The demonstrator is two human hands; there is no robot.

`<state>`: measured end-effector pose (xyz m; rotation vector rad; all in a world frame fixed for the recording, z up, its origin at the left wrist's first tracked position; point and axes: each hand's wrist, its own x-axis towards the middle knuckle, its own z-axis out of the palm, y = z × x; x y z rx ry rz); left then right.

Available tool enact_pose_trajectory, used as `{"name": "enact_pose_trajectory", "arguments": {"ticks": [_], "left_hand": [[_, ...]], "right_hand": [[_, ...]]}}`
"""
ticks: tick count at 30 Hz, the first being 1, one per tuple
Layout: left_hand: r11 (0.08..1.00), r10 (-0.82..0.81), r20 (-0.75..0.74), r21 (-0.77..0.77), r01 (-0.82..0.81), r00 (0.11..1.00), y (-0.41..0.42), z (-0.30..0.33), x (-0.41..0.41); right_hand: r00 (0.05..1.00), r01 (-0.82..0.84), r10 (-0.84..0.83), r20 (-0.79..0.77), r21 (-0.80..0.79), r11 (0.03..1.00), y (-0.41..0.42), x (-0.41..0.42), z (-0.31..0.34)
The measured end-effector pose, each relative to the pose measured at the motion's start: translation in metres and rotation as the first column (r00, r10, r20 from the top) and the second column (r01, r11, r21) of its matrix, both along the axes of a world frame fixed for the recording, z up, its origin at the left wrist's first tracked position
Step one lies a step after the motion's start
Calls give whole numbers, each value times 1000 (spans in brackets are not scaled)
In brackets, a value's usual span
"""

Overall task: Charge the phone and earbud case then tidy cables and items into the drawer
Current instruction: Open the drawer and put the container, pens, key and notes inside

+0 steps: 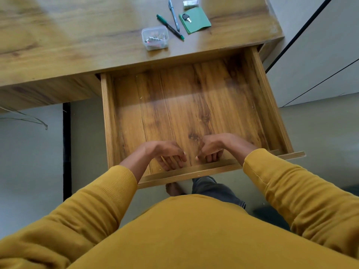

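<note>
The wooden drawer [107, 117] of the desk [68, 39] is pulled far out, and its floor is bare. Both of my hands are inside it at the near end. My left hand [168, 155] and my right hand [215, 148] have their fingers curled back against the inner face of the drawer front [194, 170]. On the desktop lie a clear plastic box [154, 37] of small items, a green marker [170, 26], a grey-blue pen [173, 14], a green paper pad [198, 22] with a black-headed key [186, 17] on it, and a small white packet [190, 3]. No phone, earbud case or cable shows.
White cabinet doors [320, 55] stand to the right of the desk. A grey floor [31, 162] lies below, with thin wires [25, 118] hanging under the desk's left part. My foot [173, 189] is under the drawer front.
</note>
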<state>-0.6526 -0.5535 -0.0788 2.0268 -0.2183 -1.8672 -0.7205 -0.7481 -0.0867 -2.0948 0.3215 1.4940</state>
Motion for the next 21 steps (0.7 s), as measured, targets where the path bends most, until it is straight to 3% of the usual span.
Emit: {"name": "enact_pose_trajectory", "arguments": {"ticks": [3,7,12,16,18,21], "left_hand": [[995,97,111,-43,-92,989,-1,12,11],[957,271,353,-197,-212,895,-3,28,44],[870,462,412,-385,-309,785,-8,60,101],[697,707,401,-536,-477,583,-18,73,147],[580,814,389,-574,-578,431,-26,74,173],[494,863,431,-606,-624,264,-33,73,207]], "right_hand": [[995,40,-43,85,44,998,6,11,8],[933,157,-183,311,106,982,10,49,31],[669,312,-404,625,257,915,1,107,72],[468,348,-424,776,280,895,-11,158,91],[388,407,-490,781,331,851,-16,185,94],[303,504,-580,756,389,771,-25,227,88]]}}
